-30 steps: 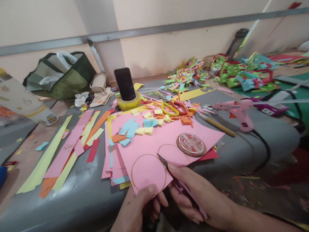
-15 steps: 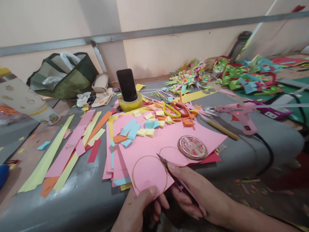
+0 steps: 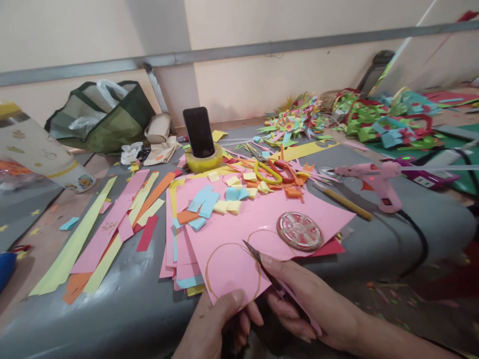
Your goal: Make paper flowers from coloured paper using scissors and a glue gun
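Observation:
A pink paper sheet (image 3: 239, 227) lies over a pile of coloured sheets, with two circles drawn on it in yellow. My left hand (image 3: 215, 326) pinches the sheet's near edge, thumb on top below the nearer circle (image 3: 232, 269). My right hand (image 3: 305, 299) is closed on small dark scissors (image 3: 262, 264), whose blades sit at the right side of that circle. A round red and silver lid (image 3: 299, 231) rests on the sheet beside the farther circle.
Coloured paper strips (image 3: 108, 224) and small squares (image 3: 220, 197) litter the grey table (image 3: 123, 309). A phone stands in a yellow tape roll (image 3: 200, 159). Orange and yellow scissors (image 3: 275, 172), a pencil (image 3: 342, 199), a pink glue gun (image 3: 374, 179) and a green bag (image 3: 99, 117) lie farther off.
The view has drifted slightly, so everything sits a little to the right. Both hands keep their hold on the sheet and scissors, almost unmoved.

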### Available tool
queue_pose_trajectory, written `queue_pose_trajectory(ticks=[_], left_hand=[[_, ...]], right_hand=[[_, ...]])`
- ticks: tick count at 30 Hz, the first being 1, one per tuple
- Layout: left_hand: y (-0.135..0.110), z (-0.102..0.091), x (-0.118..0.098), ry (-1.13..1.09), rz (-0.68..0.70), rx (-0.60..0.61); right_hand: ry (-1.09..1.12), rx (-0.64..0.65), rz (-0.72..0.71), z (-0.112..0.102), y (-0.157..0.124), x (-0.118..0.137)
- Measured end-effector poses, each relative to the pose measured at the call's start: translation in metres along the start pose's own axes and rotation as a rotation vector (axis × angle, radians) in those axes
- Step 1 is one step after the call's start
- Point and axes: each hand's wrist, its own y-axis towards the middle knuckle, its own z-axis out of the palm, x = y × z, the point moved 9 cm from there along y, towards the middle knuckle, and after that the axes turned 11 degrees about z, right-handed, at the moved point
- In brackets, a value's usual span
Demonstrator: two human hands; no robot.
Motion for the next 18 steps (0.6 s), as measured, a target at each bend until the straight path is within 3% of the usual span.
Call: queue_pose_trajectory(ticks=[18], left_hand=[[-0.0005,0.0012,-0.0014,0.001,0.018,0.013]], right_hand=[[0.042,-0.004,0.005,-0.0049,0.0015,-0.0023]])
